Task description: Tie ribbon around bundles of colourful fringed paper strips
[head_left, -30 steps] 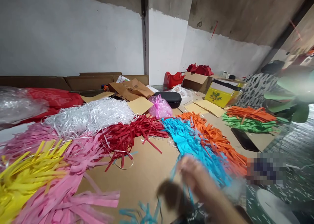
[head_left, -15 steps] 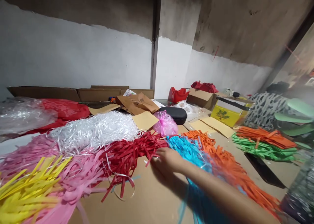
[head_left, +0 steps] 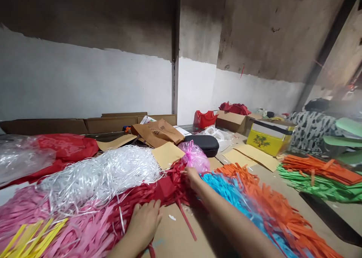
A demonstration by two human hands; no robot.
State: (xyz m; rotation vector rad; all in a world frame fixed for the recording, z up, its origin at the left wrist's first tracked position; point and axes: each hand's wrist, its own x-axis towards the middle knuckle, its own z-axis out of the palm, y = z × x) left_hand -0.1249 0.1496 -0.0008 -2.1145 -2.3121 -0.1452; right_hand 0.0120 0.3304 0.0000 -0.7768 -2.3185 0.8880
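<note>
Dark red paper strips [head_left: 166, 188] lie in a heap across the middle of the cardboard surface. My left hand [head_left: 145, 216] rests against the heap's near edge, fingers bent over the strips. At the heap's right end, my right hand [head_left: 192, 177] has its fingers closed on red strips, just below a pink plastic bag [head_left: 195, 158]. Blue strips [head_left: 226, 190] and orange strips [head_left: 271, 201] lie right of my right forearm. Pink strips [head_left: 82, 228] and yellow strips [head_left: 36, 241] are at the lower left. Shiny white string [head_left: 104, 175] is piled behind them.
A black case [head_left: 205, 145], a brown bag [head_left: 158, 132] and a yellow box [head_left: 268, 137] stand toward the wall. Green strips [head_left: 325, 186] lie at the right, near a dark flat strip [head_left: 330, 218]. Red plastic [head_left: 66, 148] is at the left.
My left hand has come into view at the red strips. My right hand has moved farther back onto the heap, and red strips have shifted right. The view has tilted up slightly.
</note>
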